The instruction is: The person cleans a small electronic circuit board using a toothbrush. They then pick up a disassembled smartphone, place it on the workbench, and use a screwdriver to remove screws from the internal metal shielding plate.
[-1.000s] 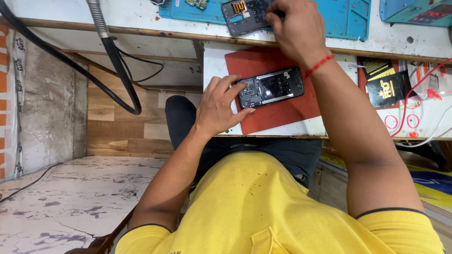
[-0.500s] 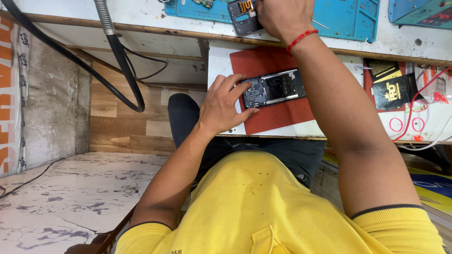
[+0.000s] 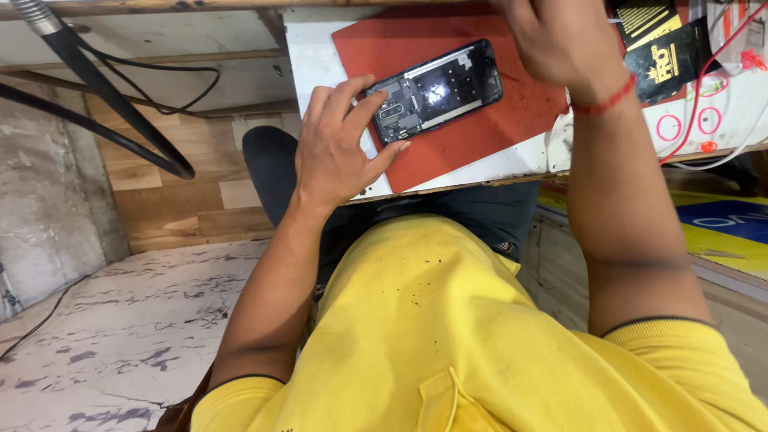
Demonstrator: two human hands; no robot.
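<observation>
Opened phone [image 3: 438,92] gripped by left hand [image 3: 340,144], fingers [image 3: 382,104] curled around its end.

A white worktop [image 3: 320,72] stood over wood-plank panelling [image 3: 184,208] (black cables [image 3: 120,104] hanging across it) and a grey-streaked marble floor [image 3: 120,336].

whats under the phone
The phone lies on a red mat on the white table. The left hand grips its near end. The mat beneath the phone is hidden.
</observation>
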